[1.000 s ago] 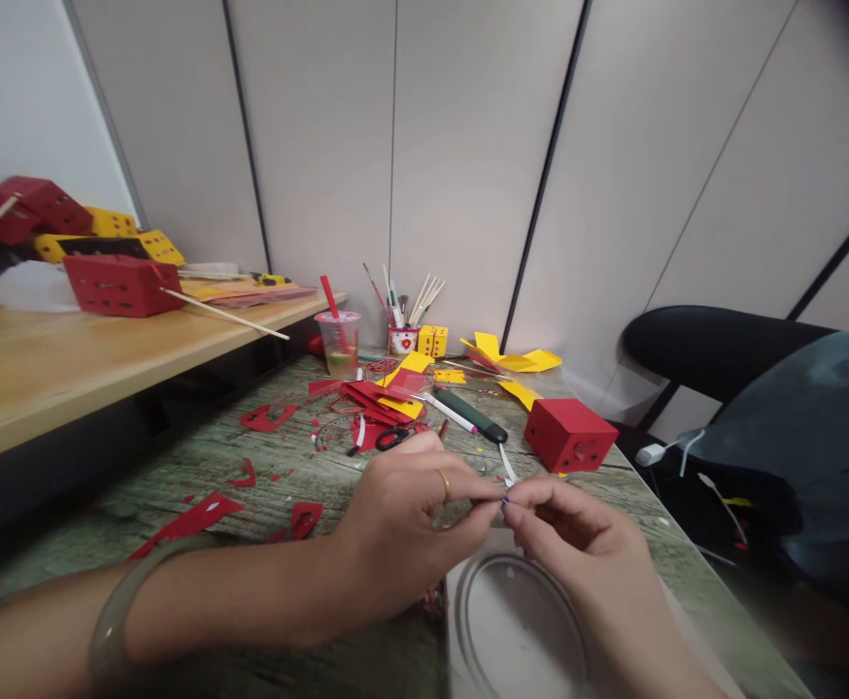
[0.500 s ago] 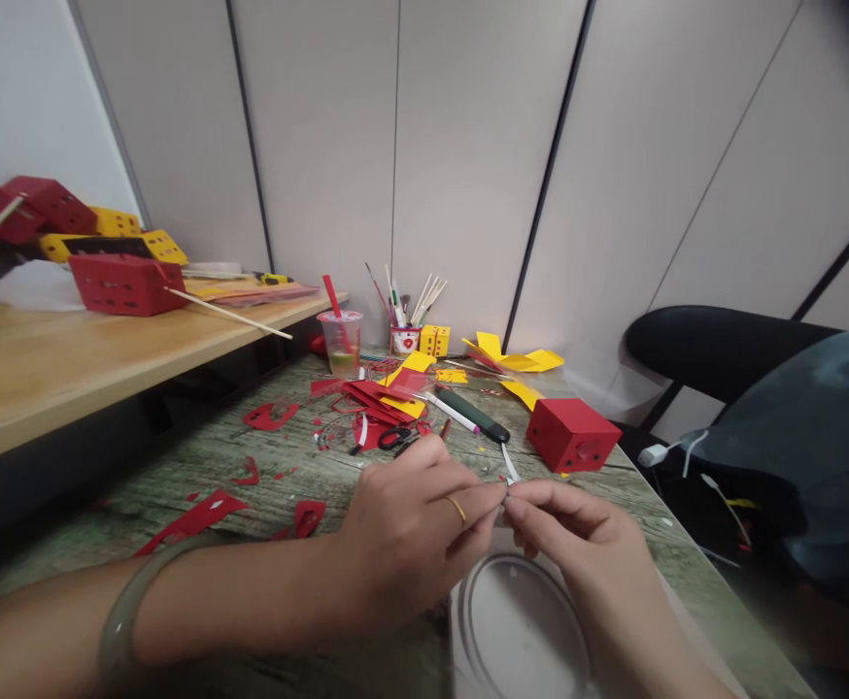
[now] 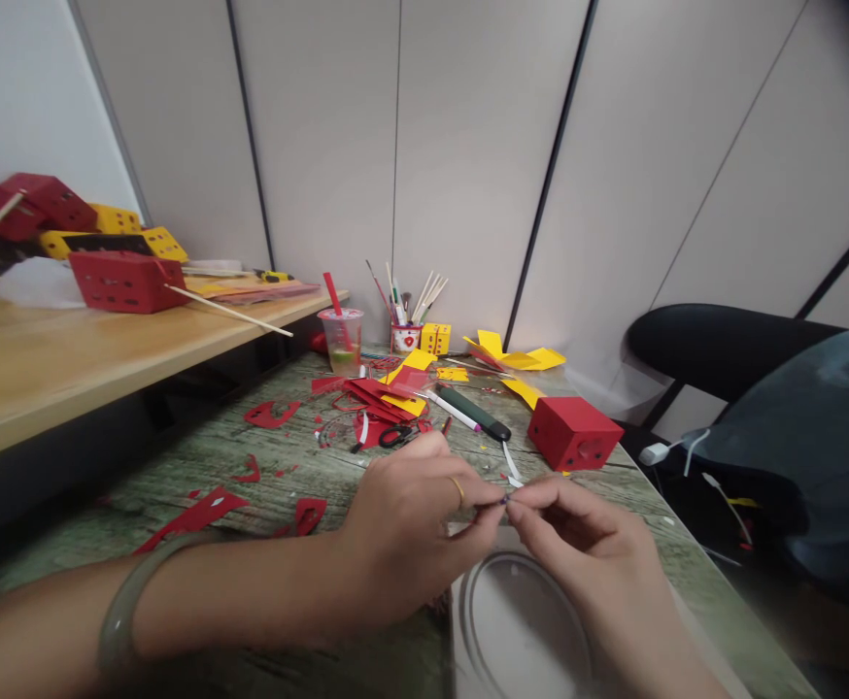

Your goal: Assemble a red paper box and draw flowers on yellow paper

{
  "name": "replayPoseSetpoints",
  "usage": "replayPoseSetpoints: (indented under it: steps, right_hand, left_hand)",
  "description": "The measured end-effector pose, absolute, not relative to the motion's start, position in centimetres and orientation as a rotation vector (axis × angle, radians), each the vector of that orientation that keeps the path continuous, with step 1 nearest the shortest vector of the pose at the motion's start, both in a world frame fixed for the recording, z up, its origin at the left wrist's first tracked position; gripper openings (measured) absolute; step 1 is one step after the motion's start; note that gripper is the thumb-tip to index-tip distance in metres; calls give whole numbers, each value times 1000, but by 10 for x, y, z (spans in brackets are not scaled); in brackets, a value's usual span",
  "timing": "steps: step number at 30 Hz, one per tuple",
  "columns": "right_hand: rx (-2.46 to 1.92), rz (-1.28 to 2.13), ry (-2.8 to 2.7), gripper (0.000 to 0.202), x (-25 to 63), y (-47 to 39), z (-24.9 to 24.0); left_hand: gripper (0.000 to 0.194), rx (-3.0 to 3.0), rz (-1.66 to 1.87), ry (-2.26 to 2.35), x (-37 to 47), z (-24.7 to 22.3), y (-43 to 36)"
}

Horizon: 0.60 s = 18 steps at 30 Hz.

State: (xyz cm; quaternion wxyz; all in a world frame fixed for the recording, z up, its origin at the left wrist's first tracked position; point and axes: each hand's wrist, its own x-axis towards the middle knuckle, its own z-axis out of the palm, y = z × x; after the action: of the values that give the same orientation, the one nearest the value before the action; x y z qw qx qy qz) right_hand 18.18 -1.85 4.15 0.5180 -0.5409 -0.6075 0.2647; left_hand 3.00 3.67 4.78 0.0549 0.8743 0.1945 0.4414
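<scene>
Fingertips of my left hand and my right hand meet in a pinch over the table. Between them is a tiny dark purplish piece, too small to name. A round clear lid or dish lies on a pale sheet right under my hands. White paper strips lie just beyond the fingertips. A red paper box with dark dots sits a little past my right hand. My left hand wears a ring, and a bangle circles that wrist.
Beyond my hands are a green-handled tool, a white pen, scissors and red and yellow paper. A drink cup and a brush pot stand farther back. Several boxes rest on the wooden shelf; a black chair stands right.
My left thumb and index finger have shifted slightly, opening a gap between them and the fingers below. The pinch has dropped a little. Everything else stays put.
</scene>
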Motion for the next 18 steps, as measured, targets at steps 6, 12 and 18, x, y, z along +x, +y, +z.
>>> replayPoseSetpoints:
  steps: [6,12,18]
  right_hand:
    - [-1256,525,-1505,9,181,-17,40]
    - [-1253,519,-1514,9,182,-18,40]
    - [-1238,519,-1500,7,181,-17,41]
  left_hand:
    - [11,2370,1216,730,32,49,38]
    - [13,2201,1092,828,31,54,36]
    - [13,2057,992,862,31,56,37]
